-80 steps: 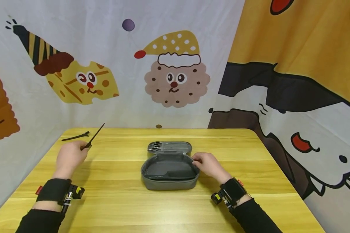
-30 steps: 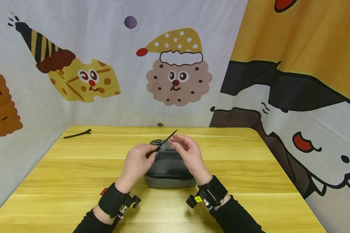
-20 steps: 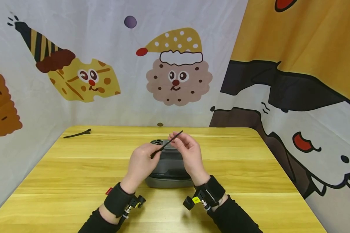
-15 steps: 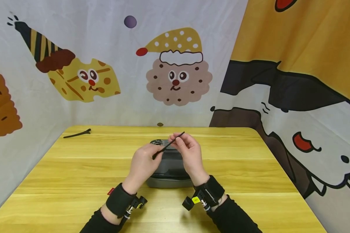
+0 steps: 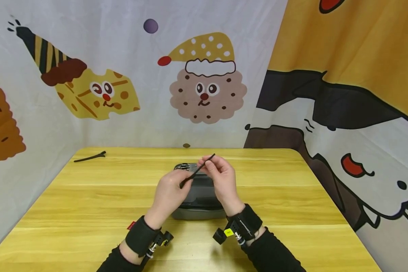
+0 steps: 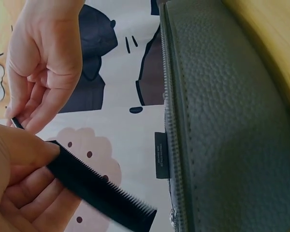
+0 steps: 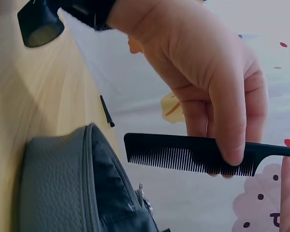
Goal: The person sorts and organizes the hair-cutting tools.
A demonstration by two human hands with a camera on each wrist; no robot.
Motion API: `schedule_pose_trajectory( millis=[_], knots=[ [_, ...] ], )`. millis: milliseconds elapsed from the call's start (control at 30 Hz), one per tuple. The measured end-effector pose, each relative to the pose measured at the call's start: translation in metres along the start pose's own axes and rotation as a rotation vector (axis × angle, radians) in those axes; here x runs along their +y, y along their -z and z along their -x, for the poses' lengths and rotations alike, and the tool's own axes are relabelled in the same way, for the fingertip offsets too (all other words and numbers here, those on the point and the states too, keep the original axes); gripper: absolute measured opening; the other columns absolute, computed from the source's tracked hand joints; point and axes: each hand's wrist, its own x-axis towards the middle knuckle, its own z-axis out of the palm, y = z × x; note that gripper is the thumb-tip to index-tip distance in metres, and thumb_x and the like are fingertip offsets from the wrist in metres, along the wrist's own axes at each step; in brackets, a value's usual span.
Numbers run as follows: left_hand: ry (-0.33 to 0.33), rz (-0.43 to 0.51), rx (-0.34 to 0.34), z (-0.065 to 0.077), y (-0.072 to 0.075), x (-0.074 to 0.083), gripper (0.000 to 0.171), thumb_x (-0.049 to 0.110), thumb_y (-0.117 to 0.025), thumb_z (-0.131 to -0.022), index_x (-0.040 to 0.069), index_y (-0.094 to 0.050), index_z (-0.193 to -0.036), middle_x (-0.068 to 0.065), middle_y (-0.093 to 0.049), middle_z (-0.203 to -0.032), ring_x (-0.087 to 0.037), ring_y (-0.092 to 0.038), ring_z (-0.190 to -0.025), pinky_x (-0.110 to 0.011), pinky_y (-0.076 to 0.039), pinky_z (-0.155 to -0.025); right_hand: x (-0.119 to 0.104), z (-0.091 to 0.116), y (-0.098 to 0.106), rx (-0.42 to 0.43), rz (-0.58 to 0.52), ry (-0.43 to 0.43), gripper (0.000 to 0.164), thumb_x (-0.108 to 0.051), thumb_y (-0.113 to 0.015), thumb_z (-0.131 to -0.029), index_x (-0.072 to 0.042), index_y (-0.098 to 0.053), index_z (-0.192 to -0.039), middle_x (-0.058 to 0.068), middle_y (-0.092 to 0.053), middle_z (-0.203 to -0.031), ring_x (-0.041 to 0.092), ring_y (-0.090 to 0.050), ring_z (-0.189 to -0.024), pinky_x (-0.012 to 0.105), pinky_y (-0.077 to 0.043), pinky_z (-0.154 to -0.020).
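A black rat-tail comb (image 5: pixel 202 167) is held above the case in the head view. My left hand (image 5: pixel 171 190) grips its toothed body (image 7: pixel 174 151), thumb on one side and fingers on the other. Toward the upper right runs the thin tail, which my right hand (image 5: pixel 222 178) pinches near its tip; the left wrist view shows that right hand (image 6: pixel 46 63) too. Below both hands stands an unzipped grey case (image 5: pixel 198 214), partly hidden by them. A dark flat item (image 5: pixel 204 202) lies inside it. Silver scissor handles (image 5: pixel 182 166) show at its raised lid.
A black hair clip (image 5: pixel 91 156) lies at the back left of the wooden table (image 5: pixel 71 211). Behind the table hangs a printed cloth (image 5: pixel 122 45). The case's zip edge (image 6: pixel 168 87) is close to the left hand.
My left hand has carried the comb from the back left to over the case. My right hand has left the case's rim and come to the tail. Lately both hands have barely moved.
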Motion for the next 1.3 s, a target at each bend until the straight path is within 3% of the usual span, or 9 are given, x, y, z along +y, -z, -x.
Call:
schedule_pose_trajectory(
  millis=[133,267,667,900,1100,1300],
  knots=[
    [0.005,0.001,-0.025,0.003,0.003,-0.003,0.030,0.006,-0.082,-0.080,0.004,-0.074,-0.109,-0.008,-0.071,-0.096,-0.023,-0.068,-0.086,-0.038,-0.056,-0.074,-0.002,-0.003,0.006,0.000,0.078,0.037,0.023,-0.002,-0.057,-0.099,0.017,-0.061,-0.111,0.005,-0.072,-0.099,0.020,-0.070,-0.095,0.048,-0.054,-0.089],
    [0.037,-0.022,-0.035,0.005,0.009,-0.010,0.035,0.013,-0.081,-0.083,0.004,-0.071,-0.115,-0.008,-0.071,-0.098,-0.023,-0.068,-0.088,-0.039,-0.055,-0.077,-0.007,-0.009,0.013,0.011,0.163,0.071,0.021,-0.003,-0.058,-0.099,0.014,-0.064,-0.109,0.008,-0.072,-0.098,0.021,-0.070,-0.093,0.044,-0.056,-0.085],
    [0.208,-0.127,-0.097,0.015,0.022,-0.035,0.044,0.018,-0.081,-0.083,-0.001,-0.068,-0.120,-0.016,-0.070,-0.106,-0.031,-0.066,-0.095,-0.046,-0.054,-0.081,-0.018,-0.017,0.022,-0.072,0.340,0.124,0.019,-0.001,-0.058,-0.098,0.010,-0.068,-0.109,0.023,-0.070,-0.100,0.016,-0.070,-0.092,0.033,-0.057,-0.082],
    [0.309,-0.131,-0.192,0.021,0.028,-0.049,0.050,0.023,-0.080,-0.084,-0.005,-0.065,-0.122,-0.020,-0.068,-0.110,-0.035,-0.065,-0.098,-0.049,-0.054,-0.081,-0.021,-0.018,0.022,-0.146,0.407,0.160,0.018,0.002,-0.057,-0.097,0.007,-0.069,-0.109,0.022,-0.071,-0.099,0.016,-0.070,-0.092,0.034,-0.057,-0.083],
    [0.410,-0.113,-0.308,0.021,0.029,-0.054,0.050,0.027,-0.076,-0.087,-0.006,-0.065,-0.122,-0.020,-0.069,-0.109,-0.036,-0.066,-0.098,-0.050,-0.054,-0.081,-0.024,-0.019,0.021,-0.234,0.462,0.184,0.019,0.005,-0.059,-0.095,0.007,-0.069,-0.111,0.019,-0.070,-0.100,0.024,-0.069,-0.092,0.041,-0.057,-0.083],
    [0.460,-0.056,-0.410,0.023,0.029,-0.056,0.040,0.017,-0.073,-0.089,-0.007,-0.066,-0.120,-0.021,-0.070,-0.108,-0.036,-0.067,-0.098,-0.050,-0.054,-0.083,-0.026,-0.022,0.018,-0.341,0.550,0.192,0.019,0.003,-0.061,-0.094,0.005,-0.071,-0.110,0.015,-0.070,-0.102,0.025,-0.069,-0.092,0.032,-0.057,-0.083]
  ],
)
